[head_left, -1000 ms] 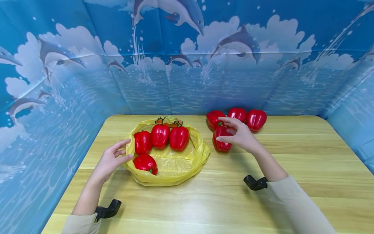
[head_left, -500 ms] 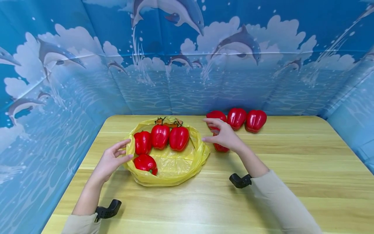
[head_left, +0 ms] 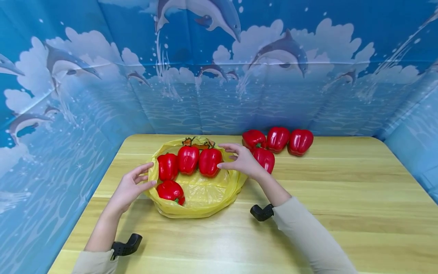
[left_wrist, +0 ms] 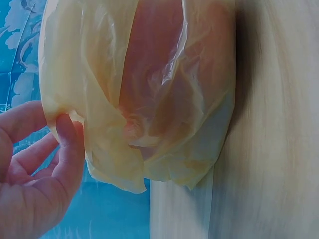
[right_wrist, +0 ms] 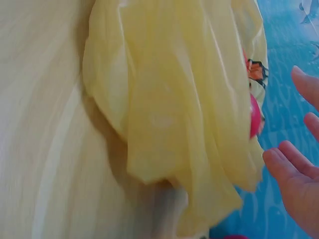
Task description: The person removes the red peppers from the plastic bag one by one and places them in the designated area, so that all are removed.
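A yellow plastic bag (head_left: pixel 196 211) lies on the table with its mouth spread wide and several red bell peppers (head_left: pixel 188 160) inside. At its left rim my left hand (head_left: pixel 129 187) pinches the plastic between thumb and fingers; the left wrist view shows the bag's edge (left_wrist: pixel 65 94) at the fingertips. My right hand (head_left: pixel 242 163) hovers over the right rim with nothing in it, its thumb and fingers parted. In the head view its thumb overlaps the rightmost pepper (head_left: pixel 209 161) in the bag. Several more peppers (head_left: pixel 264 159) lie together just right of this hand.
The wooden table (head_left: pixel 328 213) ends at the back against a blue dolphin-print curtain (head_left: pixel 219 102), which also stands along both sides. The loose peppers (head_left: pixel 300 142) sit close to that back edge. Black wrist cameras (head_left: pixel 262 212) jut out from the forearms.
My right hand has moved left, from above the loose peppers to the bag's right rim, carrying nothing. My left hand and the bag have stayed in place.
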{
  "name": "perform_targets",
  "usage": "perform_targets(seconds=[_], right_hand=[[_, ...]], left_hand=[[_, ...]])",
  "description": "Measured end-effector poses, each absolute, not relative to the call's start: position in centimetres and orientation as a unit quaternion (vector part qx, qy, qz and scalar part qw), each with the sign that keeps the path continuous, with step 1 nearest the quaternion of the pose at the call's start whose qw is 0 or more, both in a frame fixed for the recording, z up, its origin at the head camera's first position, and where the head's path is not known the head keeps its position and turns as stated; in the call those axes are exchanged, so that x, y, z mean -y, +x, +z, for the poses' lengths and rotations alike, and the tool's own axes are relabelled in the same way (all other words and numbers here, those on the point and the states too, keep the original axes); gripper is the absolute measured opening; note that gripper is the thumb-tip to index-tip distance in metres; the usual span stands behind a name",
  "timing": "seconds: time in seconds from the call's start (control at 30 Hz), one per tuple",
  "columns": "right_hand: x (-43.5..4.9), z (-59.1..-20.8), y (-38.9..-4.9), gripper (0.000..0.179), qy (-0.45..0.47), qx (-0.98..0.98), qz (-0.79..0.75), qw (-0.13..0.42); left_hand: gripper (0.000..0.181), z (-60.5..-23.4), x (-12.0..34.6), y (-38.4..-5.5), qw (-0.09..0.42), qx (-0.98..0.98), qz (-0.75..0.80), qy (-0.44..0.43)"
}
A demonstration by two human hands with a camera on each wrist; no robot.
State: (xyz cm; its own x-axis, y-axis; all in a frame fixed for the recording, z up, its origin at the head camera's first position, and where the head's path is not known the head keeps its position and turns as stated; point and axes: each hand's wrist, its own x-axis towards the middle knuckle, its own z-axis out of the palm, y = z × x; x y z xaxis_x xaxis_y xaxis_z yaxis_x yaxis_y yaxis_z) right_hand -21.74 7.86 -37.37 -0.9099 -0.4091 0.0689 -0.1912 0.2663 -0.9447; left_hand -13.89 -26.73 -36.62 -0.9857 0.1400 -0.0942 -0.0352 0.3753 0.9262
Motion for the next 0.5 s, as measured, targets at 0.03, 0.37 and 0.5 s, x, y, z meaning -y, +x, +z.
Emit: perform_targets(seconds=[0.03,0.37,0.5], right_hand=[[-7.6,-37.5,-21.8,0.06,-0.191,-0.79,-0.575,0.091],[-5.9,-37.3,-21.9,0.057,-0.17,-0.8,-0.571,0.079],[-5.6,-37.8,-22.1,0.057,-0.166,-0.808,-0.56,0.073]], left_hand=[[0.062,-36.6,26.7,-13.9,0.078,-0.825,0.559,0.031],[0.062,-37.0,26.8,-13.8,0.079,-0.823,0.562,0.027],[0.062,-37.1,26.8,-13.8,0.077,-0.824,0.561,0.026]])
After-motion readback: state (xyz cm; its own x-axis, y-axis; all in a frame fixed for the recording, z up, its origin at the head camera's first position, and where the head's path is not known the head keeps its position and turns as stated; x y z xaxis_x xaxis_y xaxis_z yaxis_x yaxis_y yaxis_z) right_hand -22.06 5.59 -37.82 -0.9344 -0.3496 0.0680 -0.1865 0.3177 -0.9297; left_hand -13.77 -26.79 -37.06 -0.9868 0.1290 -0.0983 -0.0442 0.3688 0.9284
